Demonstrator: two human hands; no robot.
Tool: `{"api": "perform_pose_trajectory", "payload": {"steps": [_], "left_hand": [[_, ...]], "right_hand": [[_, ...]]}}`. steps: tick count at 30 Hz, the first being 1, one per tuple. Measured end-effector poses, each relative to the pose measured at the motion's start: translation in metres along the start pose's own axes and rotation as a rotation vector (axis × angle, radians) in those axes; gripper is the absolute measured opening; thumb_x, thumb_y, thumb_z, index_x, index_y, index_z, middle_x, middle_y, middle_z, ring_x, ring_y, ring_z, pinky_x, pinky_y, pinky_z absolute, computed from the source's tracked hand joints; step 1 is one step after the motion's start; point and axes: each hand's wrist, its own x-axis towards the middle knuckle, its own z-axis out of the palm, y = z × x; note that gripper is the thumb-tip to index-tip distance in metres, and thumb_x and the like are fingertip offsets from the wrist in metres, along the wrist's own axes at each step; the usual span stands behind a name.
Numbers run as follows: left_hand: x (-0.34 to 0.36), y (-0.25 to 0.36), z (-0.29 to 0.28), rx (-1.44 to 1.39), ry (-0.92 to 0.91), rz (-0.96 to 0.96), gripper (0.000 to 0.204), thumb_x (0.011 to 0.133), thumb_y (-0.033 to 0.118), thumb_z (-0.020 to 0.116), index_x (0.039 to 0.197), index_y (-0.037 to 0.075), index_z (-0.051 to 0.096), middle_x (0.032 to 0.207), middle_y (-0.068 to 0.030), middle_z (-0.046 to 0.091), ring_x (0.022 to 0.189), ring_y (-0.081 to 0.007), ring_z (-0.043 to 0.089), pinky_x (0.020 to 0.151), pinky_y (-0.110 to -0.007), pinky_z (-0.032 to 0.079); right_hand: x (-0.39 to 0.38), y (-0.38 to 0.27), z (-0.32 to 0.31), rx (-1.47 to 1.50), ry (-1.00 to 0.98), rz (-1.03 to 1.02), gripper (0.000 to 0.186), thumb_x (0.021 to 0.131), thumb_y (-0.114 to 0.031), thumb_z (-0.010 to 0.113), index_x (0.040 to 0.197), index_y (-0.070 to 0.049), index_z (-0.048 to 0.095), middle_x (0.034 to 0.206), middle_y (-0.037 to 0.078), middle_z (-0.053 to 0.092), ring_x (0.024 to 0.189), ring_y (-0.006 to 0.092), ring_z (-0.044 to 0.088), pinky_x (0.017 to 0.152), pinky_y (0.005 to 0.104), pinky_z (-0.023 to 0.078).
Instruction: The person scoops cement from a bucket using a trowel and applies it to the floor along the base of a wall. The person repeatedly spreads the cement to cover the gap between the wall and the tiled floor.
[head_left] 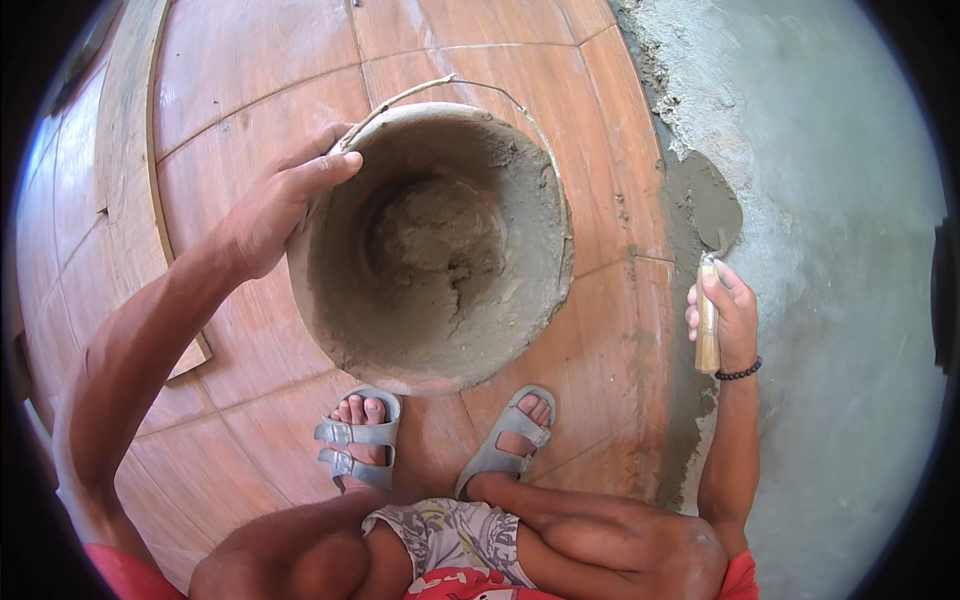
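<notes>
My left hand (300, 190) grips the upper left rim of a round bucket (335, 300), its thumb over the edge. Grey wet mortar (440, 230) lies at the bottom and coats the inner wall. The bucket's thin wire handle (452, 80) stands up over the far rim. At the right, my right hand (732, 310) is closed around the wooden handle of a trowel (706, 320). The trowel's blade, smeared with mortar, points away from me and lies over the seam beside the wall; its outline blends into the mortar there.
Reddish-brown tiles (270, 330) cover the floor under the bucket and my sandalled feet. A long wooden board (130, 150) lies at the left. Along the right runs a grey cement surface (840, 300), with rough mortar (690, 90) at its edge and crumbs on nearby tiles.
</notes>
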Motion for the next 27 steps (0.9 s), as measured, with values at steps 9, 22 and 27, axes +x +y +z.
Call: {"api": "perform_pose_trajectory", "payload": {"steps": [9, 22, 27], "left_hand": [[0.004, -0.005, -0.002, -0.071, 0.027, -0.022, 0.047, 0.098, 0.031, 0.055, 0.135, 0.003, 0.05, 0.124, -0.0121, 0.058, 0.118, -0.0196, 0.053, 0.103, -0.034, 0.041], [0.012, -0.018, -0.011, -0.098, 0.066, -0.044, 0.059, 0.097, 0.028, 0.058, 0.146, 0.0, 0.04, 0.134, -0.0133, 0.053, 0.126, -0.022, 0.049, 0.108, -0.034, 0.037], [0.006, -0.008, -0.005, -0.139, 0.026, -0.053, 0.06, 0.097, 0.028, 0.059, 0.146, -0.001, 0.04, 0.136, -0.0137, 0.052, 0.127, -0.0223, 0.048, 0.109, -0.035, 0.036]], "right_hand": [[-0.04, 0.016, -0.003, -0.155, 0.056, -0.098, 0.049, 0.094, -0.013, 0.058, 0.137, 0.005, 0.045, 0.079, 0.003, 0.057, 0.055, 0.0079, 0.054, 0.045, 0.0224, 0.045], [-0.028, 0.075, -0.036, -0.155, 0.03, 0.076, 0.044, 0.095, -0.015, 0.061, 0.134, 0.001, 0.05, 0.078, 0.005, 0.06, 0.053, 0.0104, 0.056, 0.042, 0.0245, 0.047], [-0.067, 0.036, -0.064, -0.051, 0.01, 0.044, 0.042, 0.096, -0.015, 0.059, 0.134, 0.002, 0.051, 0.078, 0.005, 0.06, 0.054, 0.0093, 0.056, 0.044, 0.0236, 0.046]]}}
